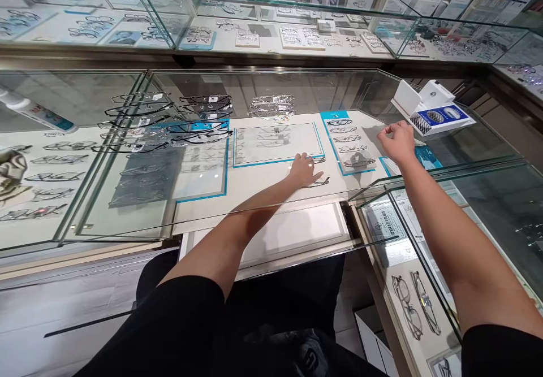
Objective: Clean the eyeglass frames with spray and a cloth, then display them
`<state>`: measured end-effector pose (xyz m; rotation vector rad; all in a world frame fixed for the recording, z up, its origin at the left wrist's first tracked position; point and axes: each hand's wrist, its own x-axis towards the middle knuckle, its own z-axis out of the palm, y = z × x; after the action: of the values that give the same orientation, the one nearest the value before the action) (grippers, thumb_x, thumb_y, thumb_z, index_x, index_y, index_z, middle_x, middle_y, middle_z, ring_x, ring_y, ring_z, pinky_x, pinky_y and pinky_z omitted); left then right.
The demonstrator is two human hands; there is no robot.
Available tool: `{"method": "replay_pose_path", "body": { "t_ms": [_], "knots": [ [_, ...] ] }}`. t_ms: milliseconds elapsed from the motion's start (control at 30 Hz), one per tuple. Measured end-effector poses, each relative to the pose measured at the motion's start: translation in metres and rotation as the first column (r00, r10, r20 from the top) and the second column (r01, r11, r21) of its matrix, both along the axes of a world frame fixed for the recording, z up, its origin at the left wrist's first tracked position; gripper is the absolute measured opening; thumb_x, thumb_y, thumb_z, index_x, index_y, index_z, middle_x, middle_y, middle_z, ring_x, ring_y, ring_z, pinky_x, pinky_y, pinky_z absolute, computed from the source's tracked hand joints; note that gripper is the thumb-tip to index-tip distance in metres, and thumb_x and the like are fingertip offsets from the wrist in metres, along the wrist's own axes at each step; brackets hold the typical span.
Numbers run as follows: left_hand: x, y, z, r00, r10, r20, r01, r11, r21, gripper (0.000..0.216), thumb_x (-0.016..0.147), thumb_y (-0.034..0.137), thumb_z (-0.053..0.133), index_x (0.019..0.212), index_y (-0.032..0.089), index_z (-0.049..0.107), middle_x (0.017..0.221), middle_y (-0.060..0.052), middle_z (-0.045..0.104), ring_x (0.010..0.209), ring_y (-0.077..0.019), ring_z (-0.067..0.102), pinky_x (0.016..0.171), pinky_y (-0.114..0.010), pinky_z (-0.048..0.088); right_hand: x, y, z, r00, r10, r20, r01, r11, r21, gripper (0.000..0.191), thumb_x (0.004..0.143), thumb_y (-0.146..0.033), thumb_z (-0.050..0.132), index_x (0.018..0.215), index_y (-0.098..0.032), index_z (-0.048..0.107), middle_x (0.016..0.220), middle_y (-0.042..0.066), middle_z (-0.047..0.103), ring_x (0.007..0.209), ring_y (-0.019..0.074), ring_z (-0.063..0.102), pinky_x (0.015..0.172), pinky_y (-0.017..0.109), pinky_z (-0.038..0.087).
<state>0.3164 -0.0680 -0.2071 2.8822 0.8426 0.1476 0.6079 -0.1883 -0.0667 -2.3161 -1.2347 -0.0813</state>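
My left hand (302,170) reaches low into the glass display case with thumb and fingers apart. Next to its fingertips lies one pair of eyeglasses (319,160); another dark pair of eyeglasses (323,182) shows partly under the thumb, the rest covered by the hand. My right hand (399,142) is over the glass top at the right, fingers curled in against the thumb, and what they hold, if anything, is hidden. Right of the left hand is a blue-edged display board (330,116) with several eyeglasses in a column. A blue-edged panel (250,164) lies to the left.
Several dark eyeglass frames (206,120) rest on the glass top at left, near a white bottle (42,114). An open white and blue box (443,116) stands beside my right hand. A drawer (292,233) is pulled out before my body. More glass cases (275,4) line the back.
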Motion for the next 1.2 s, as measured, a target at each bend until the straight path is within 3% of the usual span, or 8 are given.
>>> {"method": "replay_pose_path", "body": {
  "t_ms": [167,367,500,700,1000,1200],
  "knots": [
    [0.002,-0.002,0.001,1.0,0.021,0.0,-0.021,1.0,-0.021,0.064,0.108,0.061,0.044,0.12,0.011,0.082,0.13,-0.027,0.074,0.128,-0.0443,0.053,0.111,-0.06,0.035,0.003,0.0,-0.002,1.0,0.014,0.008,-0.014,1.0,0.011,0.016,0.095,-0.036,0.062,0.083,-0.025,0.059,0.123,0.017,0.064,0.127,0.0399,0.05,0.114,0.058,0.045],
    [-0.017,-0.016,0.006,0.996,0.03,0.089,-0.027,0.999,-0.032,0.051,0.107,0.055,0.051,0.122,0.014,0.08,0.159,-0.023,0.06,0.137,-0.0425,0.049,0.114,-0.059,0.036,0.006,0.001,-0.004,1.0,0.01,0.023,-0.01,1.0,0.002,0.019,0.097,-0.039,0.062,0.084,-0.025,0.06,0.123,0.018,0.064,0.128,0.0399,0.05,0.115,0.058,0.044],
    [-0.034,-0.022,0.008,0.996,-0.006,0.092,0.017,0.993,-0.117,0.036,0.1,0.046,0.063,0.106,0.017,0.083,0.155,-0.02,0.063,0.136,-0.0402,0.051,0.112,-0.058,0.039,0.006,0.001,-0.002,1.0,0.013,0.02,-0.013,1.0,-0.014,0.02,0.098,-0.04,0.061,0.086,-0.024,0.062,0.125,0.018,0.064,0.129,0.0402,0.051,0.115,0.059,0.044],
    [-0.032,-0.022,0.003,0.996,-0.006,0.093,0.023,0.982,-0.185,0.032,0.101,0.032,0.058,0.09,0.019,0.085,0.143,-0.017,0.071,0.133,-0.0389,0.052,0.109,-0.06,0.039,0.01,0.001,-0.005,0.999,0.033,0.023,-0.034,0.999,0.02,0.02,0.095,-0.043,0.062,0.086,-0.025,0.06,0.124,0.018,0.065,0.128,0.0415,0.051,0.114,0.062,0.045],
    [-0.017,-0.024,-0.01,0.994,0.008,0.108,0.014,0.98,-0.199,0.029,0.099,0.029,0.059,0.09,0.019,0.085,0.14,-0.016,0.074,0.131,-0.0389,0.053,0.107,-0.058,0.039,0.01,0.001,-0.004,0.999,0.032,0.021,-0.032,0.999,0.013,0.013,0.093,-0.035,0.062,0.086,-0.025,0.06,0.125,0.019,0.065,0.129,0.0419,0.052,0.114,0.063,0.045],
    [-0.018,-0.025,-0.007,0.991,0.029,0.13,-0.004,0.982,-0.189,0.028,0.098,0.038,0.064,0.091,0.019,0.084,0.142,-0.017,0.074,0.133,-0.0395,0.055,0.111,-0.059,0.039,0.012,0.003,-0.006,0.999,0.022,0.047,-0.022,1.0,-0.001,0.013,0.094,-0.034,0.062,0.086,-0.025,0.06,0.123,0.018,0.065,0.128,0.041,0.053,0.115,0.063,0.047]
  ]
}}
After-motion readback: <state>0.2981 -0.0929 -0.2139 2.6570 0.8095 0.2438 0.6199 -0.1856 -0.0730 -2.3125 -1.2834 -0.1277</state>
